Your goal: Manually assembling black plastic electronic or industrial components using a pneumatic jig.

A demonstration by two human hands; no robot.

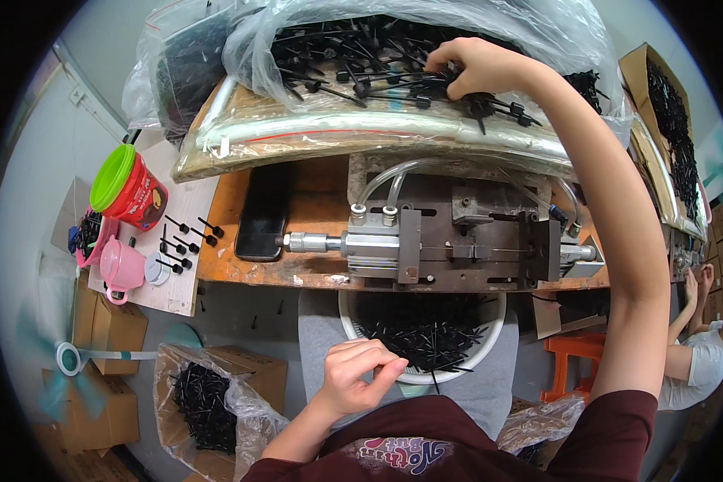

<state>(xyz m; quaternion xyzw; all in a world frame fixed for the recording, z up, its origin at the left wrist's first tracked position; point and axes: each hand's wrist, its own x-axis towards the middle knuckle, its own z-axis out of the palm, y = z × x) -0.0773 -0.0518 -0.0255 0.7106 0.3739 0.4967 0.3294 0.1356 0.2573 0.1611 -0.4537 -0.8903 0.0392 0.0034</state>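
Observation:
My right hand [470, 68] reaches far forward into a clear plastic bag [337, 96] heaped with thin black plastic pins [353, 56]; its fingers are curled around some of them. My left hand [361, 373] rests over my lap, fingers loosely closed, pinching what looks like a thin black pin, though I cannot be sure. Right beside it a white bucket [498, 321] on my lap holds several black pins. A small metal press with a pneumatic cylinder [450, 241] sits on the orange wooden bench between the hands.
A black phone [263, 210] lies left of the press. A red canister with a green lid [128, 189], a pink cup [122, 269] and loose pins sit on a white board. Cardboard boxes with pins stand lower left. Another person sits at far right [695, 345].

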